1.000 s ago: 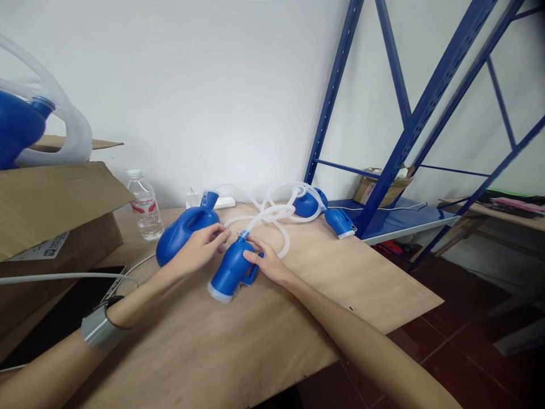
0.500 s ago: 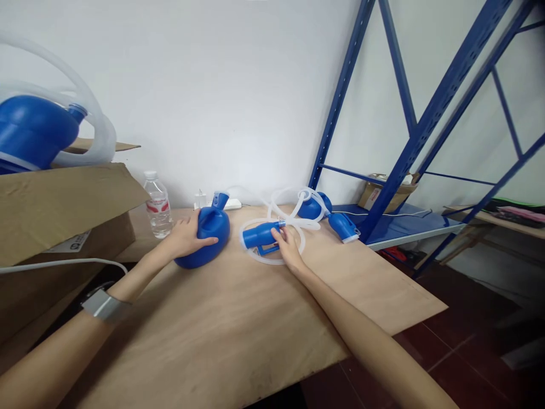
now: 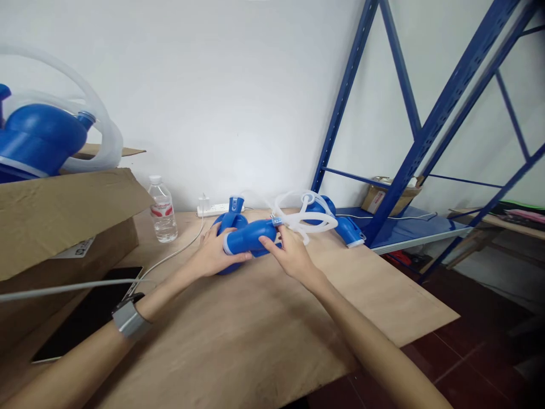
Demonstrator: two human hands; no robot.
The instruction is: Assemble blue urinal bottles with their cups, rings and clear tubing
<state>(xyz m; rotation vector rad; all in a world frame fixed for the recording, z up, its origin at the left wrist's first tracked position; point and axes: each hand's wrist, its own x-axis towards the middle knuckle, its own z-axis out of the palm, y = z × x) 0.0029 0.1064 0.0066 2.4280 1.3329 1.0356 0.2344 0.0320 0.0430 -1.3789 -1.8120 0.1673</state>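
A blue plastic jug (image 3: 237,207) with a short spout stands near the back of the wooden table, partly hidden. Around its left side wraps my left hand (image 3: 213,253), thumb in front. My right hand (image 3: 292,250) grips a blue cup-like bottle (image 3: 251,236) near its narrow neck, thumb on the near side. The bottle lies sideways in front of the jug, its white-rimmed wide end close to my left fingers; whether they touch it I cannot tell. Behind my right hand lies a coiled clear hose (image 3: 317,224).
Another blue bottle (image 3: 349,232) sits by the blue metal rack (image 3: 409,159). At left are a cardboard box (image 3: 72,210) holding blue bottles and hose, a water bottle (image 3: 162,213) and a black flat device (image 3: 91,312). A power strip (image 3: 215,210) and cable lie at the back.
My right hand has raised the cup-like bottle and brought it left, in front of the jug. My left hand and the jug have shifted to the right.
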